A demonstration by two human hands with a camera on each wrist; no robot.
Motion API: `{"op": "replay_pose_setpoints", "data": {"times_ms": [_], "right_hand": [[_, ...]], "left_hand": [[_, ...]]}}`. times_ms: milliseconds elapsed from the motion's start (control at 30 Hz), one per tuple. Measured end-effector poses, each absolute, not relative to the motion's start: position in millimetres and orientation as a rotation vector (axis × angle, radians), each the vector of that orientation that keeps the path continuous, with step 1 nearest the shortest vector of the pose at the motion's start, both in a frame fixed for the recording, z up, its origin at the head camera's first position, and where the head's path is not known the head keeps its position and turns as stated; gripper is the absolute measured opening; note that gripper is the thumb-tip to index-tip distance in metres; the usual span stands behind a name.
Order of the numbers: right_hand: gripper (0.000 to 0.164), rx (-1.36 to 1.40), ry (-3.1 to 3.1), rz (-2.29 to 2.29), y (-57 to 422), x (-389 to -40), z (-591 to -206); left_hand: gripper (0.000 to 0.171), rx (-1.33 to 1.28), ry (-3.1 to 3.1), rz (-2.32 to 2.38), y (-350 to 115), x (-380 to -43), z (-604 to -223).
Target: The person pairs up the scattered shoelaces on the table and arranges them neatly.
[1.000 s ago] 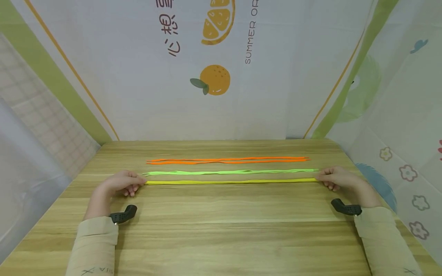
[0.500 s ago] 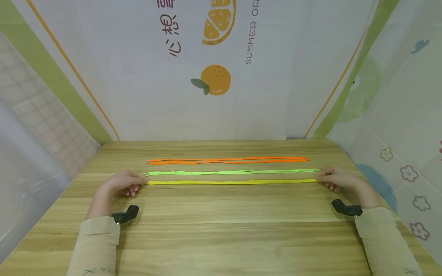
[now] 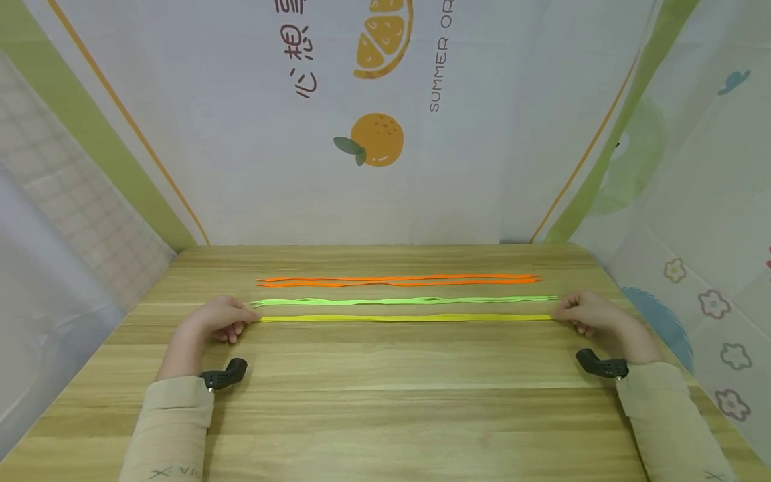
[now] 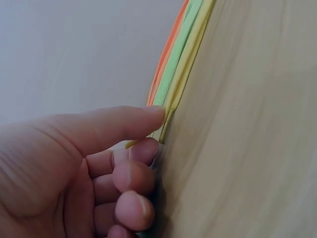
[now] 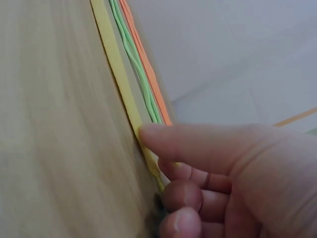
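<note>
A yellow shoelace (image 3: 403,318), doubled along its length, runs nearly straight from side to side across the wooden table. At its left end my left hand (image 3: 219,317) pinches it between thumb and forefinger; the left wrist view shows its thin tips poking out past the thumb (image 4: 143,116). My right hand (image 3: 590,311) pinches the opposite end, the thumb (image 5: 168,139) lying over the flat yellow band (image 5: 119,79), with the other fingers curled beneath. Just beyond lies a green pair of shoelaces (image 3: 373,302), and farther back an orange pair (image 3: 397,278), roughly parallel to the yellow one.
The wooden table (image 3: 385,415) reaches back to a white printed curtain (image 3: 458,187). More patterned cloth (image 3: 711,268) hangs along the right side. A black wrist camera (image 3: 225,375) juts inward from the left sleeve, another black camera (image 3: 602,365) from the right.
My left hand has shifted slightly to the right with the yellow shoelace's end. The right hand stays almost in place, and the green and orange shoelaces lie as before.
</note>
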State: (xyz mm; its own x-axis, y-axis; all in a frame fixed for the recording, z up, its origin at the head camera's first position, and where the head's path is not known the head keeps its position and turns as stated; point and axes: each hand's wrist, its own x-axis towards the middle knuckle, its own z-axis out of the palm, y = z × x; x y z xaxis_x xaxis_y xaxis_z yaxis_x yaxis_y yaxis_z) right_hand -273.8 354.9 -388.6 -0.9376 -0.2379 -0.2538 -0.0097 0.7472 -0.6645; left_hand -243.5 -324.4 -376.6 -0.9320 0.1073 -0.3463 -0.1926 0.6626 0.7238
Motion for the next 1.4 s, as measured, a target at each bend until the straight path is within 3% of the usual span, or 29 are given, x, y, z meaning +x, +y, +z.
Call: {"op": "replay_pose_setpoints", "data": {"times_ms": [400,1400], "right_hand": [[0.031,-0.195,2.661,-0.999,354.5,-274.2,-388.0],[0.026,-0.225,2.656,-1.078,359.7,-271.2,-381.3]], "left_hand": [[0.035,-0.121,2.549,1.088,-324.4,-244.1,-375.5],[0.033,-0.147,2.528,1.122,-326.3,-242.3,-370.5]]}}
